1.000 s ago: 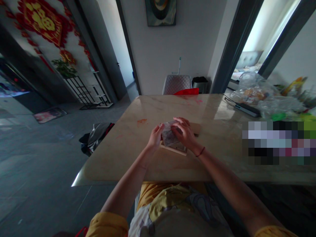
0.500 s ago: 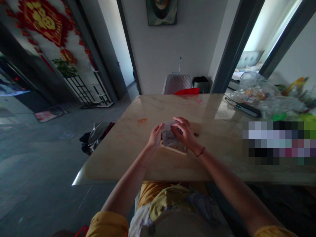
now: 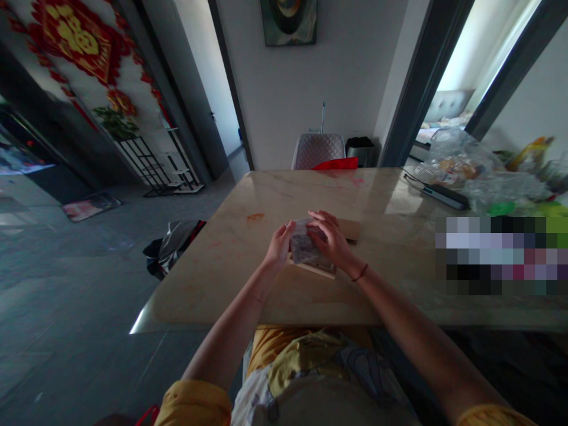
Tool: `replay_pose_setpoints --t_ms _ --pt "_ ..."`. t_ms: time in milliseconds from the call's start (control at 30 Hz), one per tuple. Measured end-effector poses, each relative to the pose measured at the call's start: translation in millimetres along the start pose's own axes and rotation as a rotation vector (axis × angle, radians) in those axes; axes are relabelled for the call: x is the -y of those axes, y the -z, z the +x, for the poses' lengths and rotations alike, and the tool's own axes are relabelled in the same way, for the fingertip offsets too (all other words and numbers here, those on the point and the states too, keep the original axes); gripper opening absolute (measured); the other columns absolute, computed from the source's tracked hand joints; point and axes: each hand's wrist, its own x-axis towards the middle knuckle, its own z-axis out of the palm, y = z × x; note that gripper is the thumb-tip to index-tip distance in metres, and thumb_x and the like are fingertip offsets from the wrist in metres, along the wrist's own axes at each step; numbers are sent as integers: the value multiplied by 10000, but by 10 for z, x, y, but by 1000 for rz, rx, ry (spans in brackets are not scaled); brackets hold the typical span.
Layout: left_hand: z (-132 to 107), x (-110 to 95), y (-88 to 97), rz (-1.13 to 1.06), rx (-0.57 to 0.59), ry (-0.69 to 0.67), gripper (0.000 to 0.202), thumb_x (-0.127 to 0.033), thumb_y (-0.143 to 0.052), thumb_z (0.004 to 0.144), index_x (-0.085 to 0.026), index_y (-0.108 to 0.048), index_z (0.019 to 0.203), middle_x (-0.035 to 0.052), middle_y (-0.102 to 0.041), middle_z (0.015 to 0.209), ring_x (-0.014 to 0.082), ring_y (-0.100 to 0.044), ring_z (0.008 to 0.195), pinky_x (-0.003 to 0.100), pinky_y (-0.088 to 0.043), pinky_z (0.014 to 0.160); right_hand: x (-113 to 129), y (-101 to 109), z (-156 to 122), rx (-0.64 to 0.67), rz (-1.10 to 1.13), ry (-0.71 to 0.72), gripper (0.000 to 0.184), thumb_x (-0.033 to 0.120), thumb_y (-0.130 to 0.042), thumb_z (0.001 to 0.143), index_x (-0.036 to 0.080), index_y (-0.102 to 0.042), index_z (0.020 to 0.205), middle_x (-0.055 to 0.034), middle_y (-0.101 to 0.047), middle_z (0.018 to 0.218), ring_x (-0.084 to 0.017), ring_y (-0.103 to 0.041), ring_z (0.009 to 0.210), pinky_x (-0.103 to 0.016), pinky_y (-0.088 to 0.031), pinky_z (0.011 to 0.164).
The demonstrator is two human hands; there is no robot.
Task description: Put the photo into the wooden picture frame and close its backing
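Note:
Above the table I hold a greyish, see-through plastic packet (image 3: 302,248); what is inside it cannot be made out. My left hand (image 3: 279,244) grips its left edge, thumb on top. Bent over the packet's upper right part is my right hand (image 3: 332,238), thumb and fingers closed on the plastic. Beneath the packet lies a shallow, light wooden frame or tray (image 3: 314,270), mostly covered by the packet and hands. A flat brown piece (image 3: 350,229), perhaps a lid, rests just beyond my right hand and is partly hidden by it.
The marble-look table (image 3: 213,284) has an orange stain at its left. To the right lie a dark elongated device (image 3: 446,197) with a cord, several plastic bags (image 3: 506,189) and a blurred-out patch. A quilted chair (image 3: 319,151) stands beyond the far edge.
The fingers of my right hand have shifted very slightly over the packet. My left hand, the packet and the wooden frame stay in place.

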Motion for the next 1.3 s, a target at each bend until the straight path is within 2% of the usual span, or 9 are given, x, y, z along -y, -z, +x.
replay_pose_setpoints --t_ms 167,300,467,567,733,900,1000,1133,1300 --pt "-9 -9 -6 -20 12 -18 369 -505 -708 666 -161 -589 726 -41 -567 582 58 -510 470 170 -395 457 29 17 7 -2 6 1 171 338 -494 883 248 -625 948 -61 -581 1276 -226 -426 1276 -474 -353 1063" --pt "-6 -10 -9 -4 1 -10 367 -507 -703 670 -162 -583 712 -51 -535 545 55 -486 450 168 -381 447 54 25 7 -4 9 6 135 307 -497 884 238 -612 898 -69 -584 1265 -226 -430 1268 -464 -355 1064" --pt "-5 -17 -11 -1 12 -9 435 -558 -720 609 -158 -582 709 -41 -567 582 57 -501 483 165 -401 467 84 33 0 -32 92 -15 133 329 -535 862 217 -551 933 -117 -574 1253 -229 -465 1235 -447 -368 1049" --pt "-12 -15 -18 7 15 10 471 -586 -723 582 -157 -574 708 -47 -558 569 54 -486 460 162 -389 444 93 31 0 -102 226 -119 217 381 -578 832 222 -499 956 -123 -587 1208 -222 -531 1169 -438 -406 1008" --pt "-42 -22 -33 59 74 62 452 -568 -722 586 -164 -539 676 -73 -474 474 50 -420 374 157 -310 374 7 3 36 -295 461 -380 370 461 -613 783 227 -465 1027 -98 -638 1071 -200 -623 1020 -381 -487 890" --pt "-82 -86 -55 39 181 94 393 -495 -726 599 -157 -581 738 -40 -553 540 83 -508 452 177 -372 431 -95 22 61 -209 537 -592 343 507 -646 713 199 -625 862 -51 -681 813 -187 -645 769 -303 -510 687" --pt "-79 -84 -56 48 195 80 382 -482 -721 608 -155 -584 751 -36 -557 552 91 -519 480 185 -387 455 -113 47 66 -192 628 -644 359 490 -672 685 195 -662 889 -32 -680 764 -168 -629 706 -283 -502 641" --pt "-40 -17 -30 178 142 -33 376 -496 -705 642 -155 -548 644 -53 -487 510 69 -458 464 173 -351 449 -139 61 78 -275 617 -620 357 457 -708 640 206 -657 889 -35 -690 835 -167 -632 778 -292 -515 704" --pt "-1 5 -1 226 3 -172 391 -486 -675 688 -165 -498 553 -61 -430 489 69 -420 469 182 -365 486 -191 66 74 -311 508 -638 293 431 -691 658 201 -639 832 -41 -684 778 -173 -636 735 -311 -524 681"
